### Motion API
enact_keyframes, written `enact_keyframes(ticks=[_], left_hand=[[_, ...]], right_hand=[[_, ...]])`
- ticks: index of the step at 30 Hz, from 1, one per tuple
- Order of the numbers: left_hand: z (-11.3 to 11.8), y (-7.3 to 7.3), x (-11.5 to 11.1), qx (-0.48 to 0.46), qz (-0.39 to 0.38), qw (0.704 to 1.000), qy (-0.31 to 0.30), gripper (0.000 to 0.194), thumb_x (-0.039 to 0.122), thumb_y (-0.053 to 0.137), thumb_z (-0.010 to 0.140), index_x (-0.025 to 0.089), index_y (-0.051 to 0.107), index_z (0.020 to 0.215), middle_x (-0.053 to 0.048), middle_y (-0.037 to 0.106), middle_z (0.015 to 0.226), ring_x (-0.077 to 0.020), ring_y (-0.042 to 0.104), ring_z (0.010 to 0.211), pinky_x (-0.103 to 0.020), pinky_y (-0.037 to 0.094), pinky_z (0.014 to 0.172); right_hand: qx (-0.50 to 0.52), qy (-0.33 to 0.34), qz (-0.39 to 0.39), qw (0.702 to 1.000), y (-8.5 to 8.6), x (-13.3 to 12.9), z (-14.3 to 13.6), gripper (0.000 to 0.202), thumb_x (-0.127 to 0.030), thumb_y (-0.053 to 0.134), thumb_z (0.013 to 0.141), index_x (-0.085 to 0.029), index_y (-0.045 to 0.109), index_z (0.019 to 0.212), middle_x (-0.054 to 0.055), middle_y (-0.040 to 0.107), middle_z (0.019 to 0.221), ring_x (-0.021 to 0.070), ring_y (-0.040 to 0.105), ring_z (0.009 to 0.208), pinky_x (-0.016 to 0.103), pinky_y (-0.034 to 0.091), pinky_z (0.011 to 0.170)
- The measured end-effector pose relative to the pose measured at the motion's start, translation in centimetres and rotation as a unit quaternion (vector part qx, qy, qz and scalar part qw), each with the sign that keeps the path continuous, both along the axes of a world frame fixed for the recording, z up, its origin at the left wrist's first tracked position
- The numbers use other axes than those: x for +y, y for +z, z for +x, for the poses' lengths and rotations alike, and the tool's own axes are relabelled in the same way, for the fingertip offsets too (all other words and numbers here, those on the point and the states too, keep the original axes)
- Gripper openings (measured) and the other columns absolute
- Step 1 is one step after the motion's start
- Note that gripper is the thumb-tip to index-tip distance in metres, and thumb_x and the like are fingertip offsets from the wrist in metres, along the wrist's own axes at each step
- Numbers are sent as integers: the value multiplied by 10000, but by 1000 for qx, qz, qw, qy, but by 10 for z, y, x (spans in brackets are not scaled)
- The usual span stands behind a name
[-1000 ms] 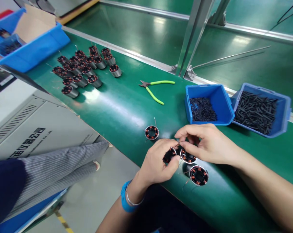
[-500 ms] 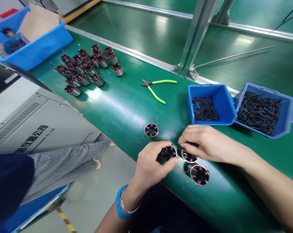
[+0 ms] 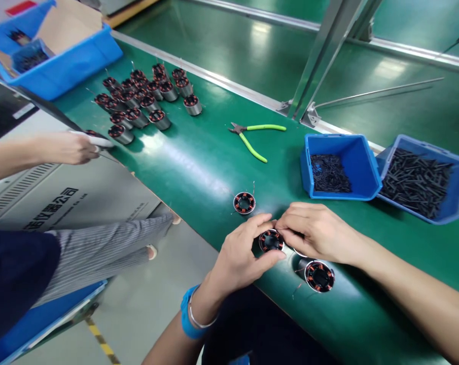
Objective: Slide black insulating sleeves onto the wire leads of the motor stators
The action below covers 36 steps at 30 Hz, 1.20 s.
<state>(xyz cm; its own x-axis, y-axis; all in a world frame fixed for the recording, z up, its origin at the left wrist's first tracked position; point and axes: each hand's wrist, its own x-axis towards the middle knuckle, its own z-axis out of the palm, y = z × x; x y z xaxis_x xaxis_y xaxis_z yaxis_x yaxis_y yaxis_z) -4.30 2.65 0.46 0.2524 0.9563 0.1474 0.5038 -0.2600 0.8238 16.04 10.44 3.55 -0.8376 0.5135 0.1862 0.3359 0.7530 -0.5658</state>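
Note:
My left hand [image 3: 248, 248] is closed around a motor stator [image 3: 265, 248], a metal ring with copper windings, standing on the green table. Thumb and fingers press on opposite sides of it. My right hand [image 3: 313, 228] is pinched at that stator's upper right rim; whatever lies between its fingertips is too small to make out. Beneath the right hand, another stator is mostly covered, with only part of its rim showing. A third stator [image 3: 319, 276] stands in front of it, thin wire ends sticking out. One more stator [image 3: 244, 203] sits just behind my left hand.
Green-handled cutting pliers [image 3: 252, 133] lie open mid-table. Two blue bins [image 3: 341, 195] at right hold short black tubes. Several stators [image 3: 138, 101] cluster at back left by a large blue crate [image 3: 69, 63]. A co-worker's hand [image 3: 75, 147] holds something white at the left table edge.
My right hand has moved left, from beside the held stator onto its rim, covering more of the neighbouring stator. A co-worker's hand has come into view at the left. The view has shifted slightly.

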Motion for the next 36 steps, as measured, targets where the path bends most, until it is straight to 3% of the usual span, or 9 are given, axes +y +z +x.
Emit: enact_keyframes(ticks=[4, 18, 22, 24, 28, 29, 31, 33, 36], left_hand=[[0, -2, -1, -9, -3, 1000, -1, 598, 341, 801, 804, 223, 509, 1312, -103, 728, 1233, -254, 700, 1156, -406, 563, 1033], [4, -1, -2, -46, -16, 999, 5, 596, 289, 796, 814, 208, 491, 1319, -103, 724, 1252, -230, 695, 1164, -390, 557, 1036], [5, 1, -2, -39, -17, 999, 6, 527, 277, 783, 810, 214, 544, 1275, -93, 733, 1222, -241, 707, 1128, -403, 565, 1012], [11, 2, -4, -37, -7, 999, -10, 438, 283, 769, 819, 210, 593, 1214, -88, 739, 1202, -237, 713, 1098, -389, 580, 975], [35, 4, -11, -47, 28, 997, -47, 376, 358, 741, 863, 189, 620, 1177, -94, 744, 1178, -232, 709, 1066, -383, 584, 957], [41, 4, -13, -52, 39, 997, -52, 395, 390, 738, 867, 185, 617, 1182, -103, 739, 1186, -238, 706, 1075, -387, 583, 962], [45, 6, -15, -69, 61, 994, -60, 408, 435, 723, 872, 182, 619, 1175, -124, 723, 1216, -248, 701, 1098, -386, 589, 954], [37, 7, -12, -87, 95, 991, -23, 294, 372, 679, 899, 196, 632, 1130, -116, 724, 1188, -241, 705, 1075, -384, 600, 917], [2, 8, 6, -61, 195, 968, 144, 218, 141, 582, 864, 219, 626, 1062, -82, 712, 1098, -241, 679, 1059, -442, 571, 927]], right_hand=[[-5, -39, 6, 999, -1, -7, 0, 252, -206, 467, 998, -154, 677, 868, 74, 697, 782, 167, 607, 739, 299, 446, 687], [-65, -43, -80, 994, 20, -17, 3, 217, -170, 517, 918, -185, 729, 879, 81, 696, 763, 215, 567, 811, 354, 474, 742], [-52, -28, -108, 992, 29, -22, 12, 243, -147, 501, 918, -190, 730, 986, 78, 744, 931, 224, 598, 901, 357, 527, 777], [-16, -74, -88, 993, 36, -16, 22, 242, -201, 524, 937, -210, 734, 1057, 66, 759, 1009, 217, 648, 914, 343, 547, 780], [-26, -321, 35, 946, 41, 25, 48, 264, -323, 573, 921, -208, 770, 1053, 83, 781, 935, 213, 698, 717, 345, 536, 685], [-73, -348, 59, 933, 37, 38, 53, 266, -315, 575, 904, -201, 779, 1032, 86, 782, 903, 219, 693, 682, 354, 529, 673], [-174, -331, 98, 922, 25, 63, 58, 277, -297, 600, 848, -191, 786, 1025, 87, 779, 863, 245, 692, 686, 374, 523, 671], [-239, -291, 118, 919, 11, 81, 59, 313, -317, 637, 794, -195, 781, 1043, 85, 775, 862, 267, 692, 719, 384, 521, 660], [-278, -258, 115, 918, -3, 91, 56, 246, -326, 624, 784, -221, 783, 939, 70, 763, 835, 255, 676, 707, 365, 500, 613]])
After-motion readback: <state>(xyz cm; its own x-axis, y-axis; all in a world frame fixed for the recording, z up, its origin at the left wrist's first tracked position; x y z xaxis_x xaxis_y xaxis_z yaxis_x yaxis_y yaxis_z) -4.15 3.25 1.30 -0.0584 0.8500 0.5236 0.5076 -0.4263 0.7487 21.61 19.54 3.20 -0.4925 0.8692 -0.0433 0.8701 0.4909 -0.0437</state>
